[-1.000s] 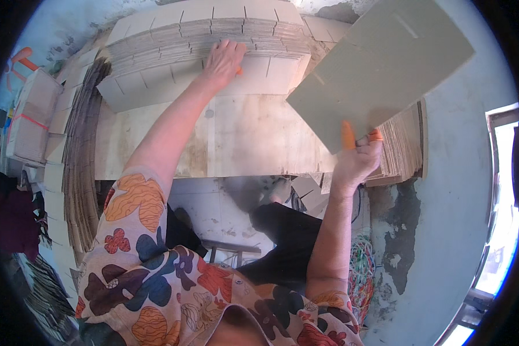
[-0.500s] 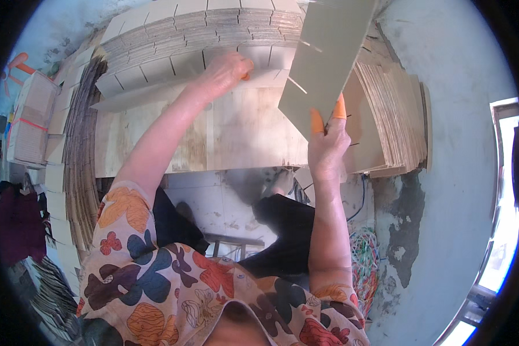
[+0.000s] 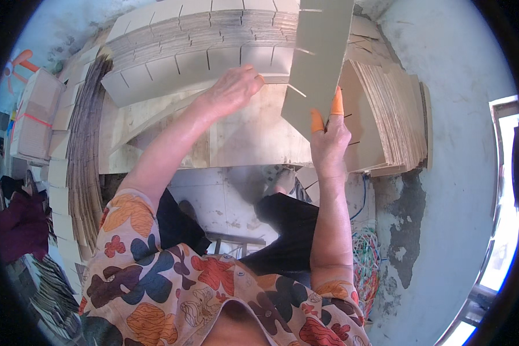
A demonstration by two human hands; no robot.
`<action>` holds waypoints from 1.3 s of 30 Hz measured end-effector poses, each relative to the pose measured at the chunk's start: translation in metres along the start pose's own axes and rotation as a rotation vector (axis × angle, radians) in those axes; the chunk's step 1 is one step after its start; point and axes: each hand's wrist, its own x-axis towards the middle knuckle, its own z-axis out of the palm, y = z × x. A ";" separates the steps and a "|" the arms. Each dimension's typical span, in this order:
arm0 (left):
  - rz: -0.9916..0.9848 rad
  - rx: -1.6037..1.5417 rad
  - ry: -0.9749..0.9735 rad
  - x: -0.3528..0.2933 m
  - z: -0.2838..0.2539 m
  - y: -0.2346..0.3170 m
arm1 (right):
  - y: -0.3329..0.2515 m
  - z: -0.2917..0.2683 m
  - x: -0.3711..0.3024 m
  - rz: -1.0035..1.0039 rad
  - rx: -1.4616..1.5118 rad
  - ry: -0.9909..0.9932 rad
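My right hand (image 3: 331,141), with orange covers on the thumb and a finger, pinches the near end of a grey slotted cardboard strip (image 3: 320,63). That strip stands raised, slanting away from me. My left hand (image 3: 234,89) is closed, palm down, at the front of a long stack of slotted cardboard strips (image 3: 207,34). Between its fingers is another cardboard strip (image 3: 164,112), seen nearly edge-on and reaching left over the wooden tabletop (image 3: 254,138). The left fingertips are partly hidden.
Right of the raised strip stands a pile of cardboard sheets (image 3: 395,115), close to the wall (image 3: 461,132). A tall row of cardboard (image 3: 83,150) runs along the left, beside a carton (image 3: 37,115). Tangled coloured strapping (image 3: 364,251) lies low at the right.
My left hand has moved slightly right and nearer, drawing its strip away from the stack front. The strip in my right hand has swung a little left and stands more upright.
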 end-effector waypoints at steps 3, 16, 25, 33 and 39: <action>0.035 0.000 -0.008 0.001 -0.005 0.006 | -0.004 0.001 -0.001 0.065 -0.038 -0.098; -0.129 -0.476 -0.103 0.010 -0.048 0.041 | 0.023 0.030 -0.013 0.004 -0.109 -0.085; -0.359 0.192 -0.052 0.044 0.026 -0.065 | 0.007 0.032 -0.016 0.075 -0.009 -0.112; -0.219 0.152 0.004 0.044 0.036 -0.085 | 0.003 0.028 -0.013 0.137 0.032 -0.123; -0.199 0.042 -0.028 0.038 0.011 -0.057 | 0.002 0.026 -0.015 0.071 0.012 -0.111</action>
